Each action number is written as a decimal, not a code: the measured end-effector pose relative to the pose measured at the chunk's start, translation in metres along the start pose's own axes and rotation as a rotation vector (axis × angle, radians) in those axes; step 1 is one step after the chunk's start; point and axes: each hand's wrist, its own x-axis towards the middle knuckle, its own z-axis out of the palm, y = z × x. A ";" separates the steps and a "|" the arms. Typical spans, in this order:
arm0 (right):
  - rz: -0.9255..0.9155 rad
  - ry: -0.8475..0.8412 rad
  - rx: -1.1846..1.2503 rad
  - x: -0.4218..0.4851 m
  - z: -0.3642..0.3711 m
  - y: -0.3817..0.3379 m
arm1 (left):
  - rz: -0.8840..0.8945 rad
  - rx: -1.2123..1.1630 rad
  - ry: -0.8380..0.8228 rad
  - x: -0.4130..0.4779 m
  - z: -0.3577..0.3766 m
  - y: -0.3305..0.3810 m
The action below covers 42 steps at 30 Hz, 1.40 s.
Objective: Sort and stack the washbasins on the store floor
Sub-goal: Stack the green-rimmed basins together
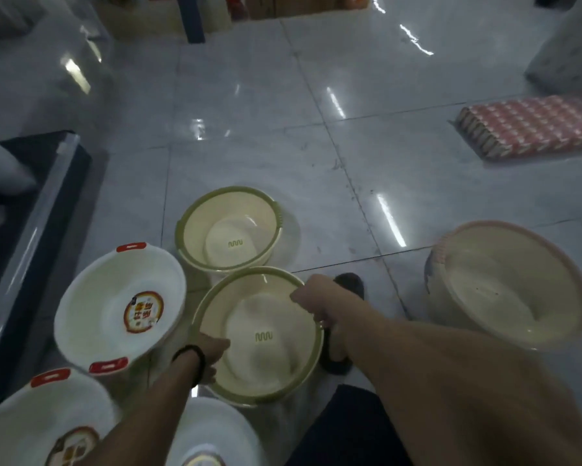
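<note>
Nearest the camera, two white basins are cut off by the lower edge: a red-handled basin point(13, 425) at the left and a plain white basin point(215, 428) at the centre.

Just beyond them, the held green-rimmed basin point(266, 361) is gripped at opposite sides. The left hand point(212, 351) is curled over the near-left rim. The right hand point(316, 304) is closed over the right rim, with the fingers hooked round the edge. Whether its base is clear of the floor point(249, 129) cannot be told.

A second red-handled white basin point(114, 331) lies tilted, just beside it on the left. A matching green-rimmed basin point(230, 230) stands directly beyond, its near rim overlapped by the held one. A pink-rimmed basin point(505, 287) stands well apart at the right, and a dark sandal point(350, 284) is placed just behind the right hand.

Hazards, as judged:
- The tilted white basin may be struck and tipped if the held basin is swung left.
- Jamming may result if the held basin is lowered off-centre or tilted into its match.
- The stacks may slide on the glossy tile when pushed.
- The foot may be caught if the grip is lost.

Markings: a green wavy-line emblem is printed on the bottom of each green-rimmed basin. A round red-and-yellow sticker point(143, 312) bearing characters is fixed inside the tilted white basin; the writing is too blurred to be read. On the far red pack point(531, 129), no text can be made out.
</note>
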 end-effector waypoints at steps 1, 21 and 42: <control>0.005 -0.009 0.014 0.004 0.014 0.005 | 0.011 -0.036 0.050 0.014 0.005 -0.013; 0.129 0.157 0.088 0.030 0.024 0.063 | 0.097 -0.497 0.110 0.034 0.003 -0.009; 0.056 1.057 0.592 -0.106 -0.278 0.219 | 0.851 -0.297 -0.123 -0.223 0.113 0.301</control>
